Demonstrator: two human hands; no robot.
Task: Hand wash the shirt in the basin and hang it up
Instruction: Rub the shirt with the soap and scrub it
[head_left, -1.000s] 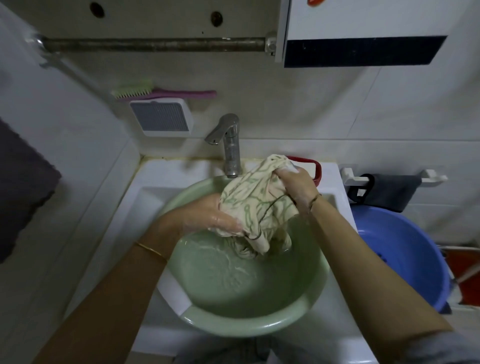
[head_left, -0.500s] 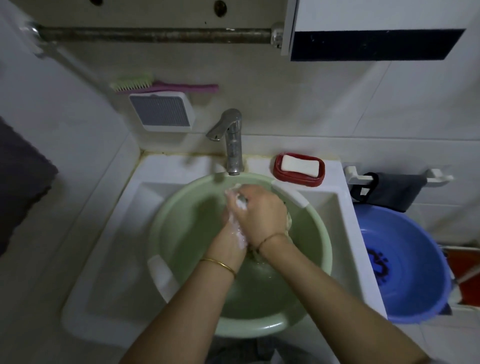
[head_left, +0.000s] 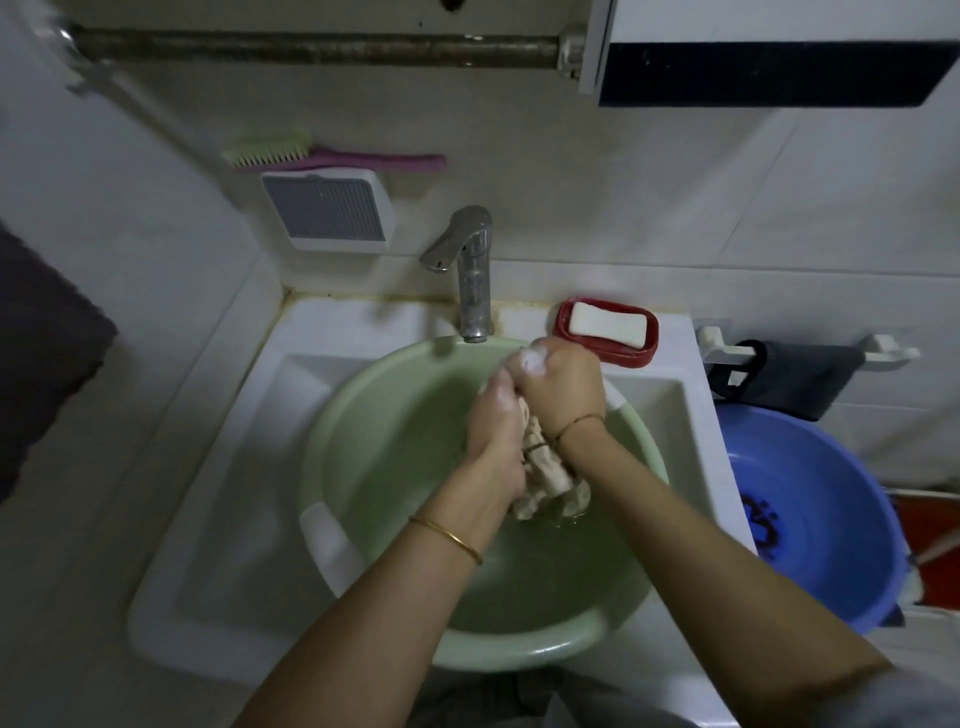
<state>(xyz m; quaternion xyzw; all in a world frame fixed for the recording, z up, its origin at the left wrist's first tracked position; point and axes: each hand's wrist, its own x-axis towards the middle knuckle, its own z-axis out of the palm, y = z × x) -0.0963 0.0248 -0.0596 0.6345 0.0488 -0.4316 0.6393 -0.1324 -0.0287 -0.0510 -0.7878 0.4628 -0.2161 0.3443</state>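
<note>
Both my hands over green basin (head_left: 363, 545), just in front of tap (head_left: 470, 270). Left hand (head_left: 496, 431) and right hand (head_left: 561, 387) curled tight round bunched shirt (head_left: 543, 467), suds on knuckles; shirt tail hangs to water. Scrub step, judged mid-wash. Rub knuckle against knuckle, shift grip to fresh fabric, keep low over basin. Soap bar (head_left: 608, 325) right of tap if lather thins.
</note>
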